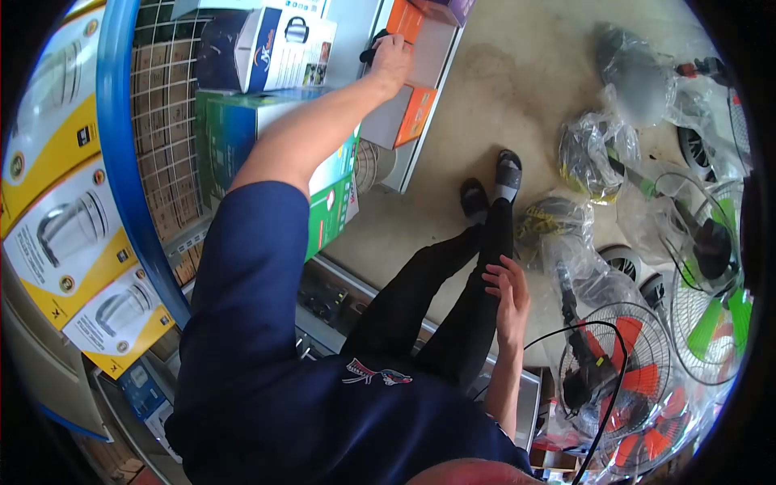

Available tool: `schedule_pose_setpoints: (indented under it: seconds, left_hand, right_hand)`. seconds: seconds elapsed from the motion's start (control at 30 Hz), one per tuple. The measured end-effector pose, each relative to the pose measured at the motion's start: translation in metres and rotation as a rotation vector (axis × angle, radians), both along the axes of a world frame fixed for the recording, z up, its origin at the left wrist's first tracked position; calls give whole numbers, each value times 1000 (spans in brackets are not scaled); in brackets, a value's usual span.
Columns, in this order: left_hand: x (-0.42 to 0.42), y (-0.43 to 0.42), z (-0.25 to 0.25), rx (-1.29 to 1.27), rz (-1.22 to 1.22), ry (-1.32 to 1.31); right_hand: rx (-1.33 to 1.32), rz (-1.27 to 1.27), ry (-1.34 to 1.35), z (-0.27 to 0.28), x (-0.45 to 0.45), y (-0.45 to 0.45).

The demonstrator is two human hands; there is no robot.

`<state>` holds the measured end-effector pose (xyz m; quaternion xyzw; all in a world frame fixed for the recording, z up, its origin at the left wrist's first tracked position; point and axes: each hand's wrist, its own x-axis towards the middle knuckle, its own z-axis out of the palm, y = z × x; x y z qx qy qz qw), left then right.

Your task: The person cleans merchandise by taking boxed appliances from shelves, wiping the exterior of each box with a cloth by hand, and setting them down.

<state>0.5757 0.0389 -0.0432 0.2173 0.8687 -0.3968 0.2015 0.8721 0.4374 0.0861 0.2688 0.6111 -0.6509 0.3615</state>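
Observation:
My left hand reaches out over the shelf, its fingers closed around a small black object whose kind I cannot make out. Orange-and-grey boxes lie on both sides of it: one orange box just beyond and another orange box on the near side. Beside my thigh hangs my right hand, holding nothing, with its fingers apart and slightly bent.
White-and-blue appliance boxes and a green box stand left of the shelf edge. Kettle boxes line a blue rail. Fans in clear plastic and a black cable crowd the right, by the floor.

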Motion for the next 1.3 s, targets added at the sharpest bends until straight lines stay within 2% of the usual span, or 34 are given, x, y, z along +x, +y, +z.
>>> schedule_pose_setpoints:
  seconds: [0.07,0.13,0.2,0.27,0.3,0.33,0.4,0.43,0.47,0.53,0.6,0.63,0.7,0.77,0.83,0.87,1.03,1.1,1.17,1.23,1.3]
  left_hand:
    - [15,20,-18,-179,171,-161]
    - [45,39,-27,60,275,-229]
    - [94,57,-39,378,170,-260]
    - [150,101,17,838,636,-407]
    - [196,111,33,1251,872,-356]
    - [239,120,57,1468,974,-250]
    - [328,122,90,1561,1345,-161]
    - [387,118,84,1623,1663,-19]
    - [420,108,108,1569,2129,-4]
    - [470,89,138,1478,2395,582]
    - [493,56,151,1602,2246,813]
    - [497,42,149,1615,2237,831]
    - [501,9,139,1740,2015,963]
    - [483,-6,155,1750,2040,1054]
    - [473,-21,154,1853,2225,1047]
    - [470,-23,140,1814,2106,1102]
    - [473,-24,138,1905,2126,980]
    - [478,-22,143,1918,1992,956]
    - [501,-27,135,1853,1907,842]
    - [528,-26,145,1770,1973,771]
    - [549,-20,159,1778,2217,514]
  right_hand:
    - [-13,11,9,5,15,-2]
    - [-25,23,14,6,26,-2]
    - [-52,32,14,8,27,-6]
    - [-87,51,6,-7,20,-16]
    - [-126,54,-8,-17,19,-24]
    - [-131,80,-4,-30,19,-34]
    - [-222,133,-83,-61,5,-71]
    - [-273,182,-122,-67,-4,-96]
    - [-453,207,-159,-72,-13,-122]
    - [-640,196,-194,-47,-33,-190]
    - [-719,288,-254,-38,-33,-252]
    - [-723,300,-242,-37,-27,-278]
    - [-821,317,-209,-37,-10,-316]
    - [-818,246,-179,-9,3,-339]
    - [-802,173,-144,-4,8,-345]
    - [-806,162,-126,-12,6,-350]
    - [-742,201,-99,-16,9,-343]
    - [-758,182,-83,-12,5,-331]
    - [-660,203,-87,-1,4,-315]
    - [-559,178,8,-8,17,-292]
    - [-457,171,104,-1,27,-258]
